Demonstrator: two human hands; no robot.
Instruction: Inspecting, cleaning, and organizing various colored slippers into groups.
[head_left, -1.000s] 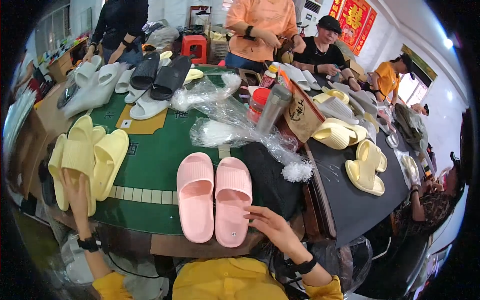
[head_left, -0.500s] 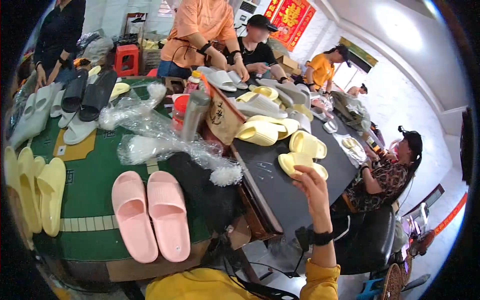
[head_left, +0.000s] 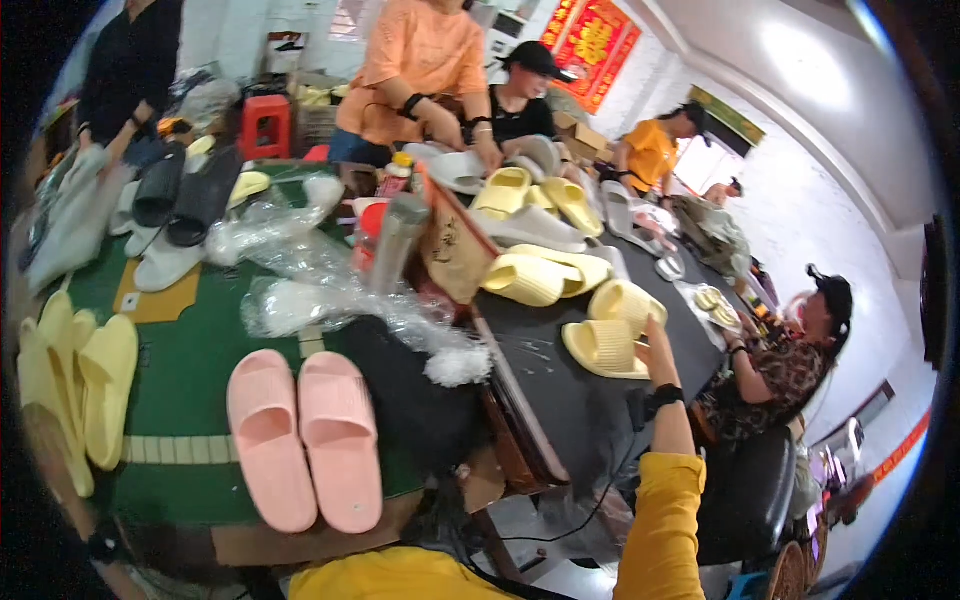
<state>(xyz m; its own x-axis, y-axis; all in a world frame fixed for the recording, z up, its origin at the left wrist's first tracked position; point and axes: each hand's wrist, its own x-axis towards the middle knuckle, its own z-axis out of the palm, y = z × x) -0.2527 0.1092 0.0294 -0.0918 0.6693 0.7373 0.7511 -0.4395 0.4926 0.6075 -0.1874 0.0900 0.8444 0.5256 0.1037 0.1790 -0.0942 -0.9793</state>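
Note:
My right hand (head_left: 658, 358), with a dark band at the wrist, reaches to the heel end of a pair of pale yellow slippers (head_left: 602, 346) on the dark table. Its fingers close at the edge of the pair and are partly hidden. At the lower left rim, a dark-banded wrist (head_left: 103, 547) of my left arm shows. That hand is dim and blurred beside upright yellow slippers (head_left: 108, 395), and its fingers cannot be made out. A pair of pink slippers (head_left: 270, 440) lies side by side on the green table in front of me.
Clear plastic bags (head_left: 290, 300), a grey bottle (head_left: 398, 240) and a brown panel (head_left: 450, 235) stand between the tables. More yellow slippers (head_left: 525, 278), along with grey ones, are heaped beyond. Black slippers (head_left: 205, 195) are at the far left. Several people work around the tables; a black chair (head_left: 750, 490) is at right.
My right hand has moved from above the yellow slippers down to their heel end. A wrist of my left arm has come in at the lower left. The view has shifted slightly.

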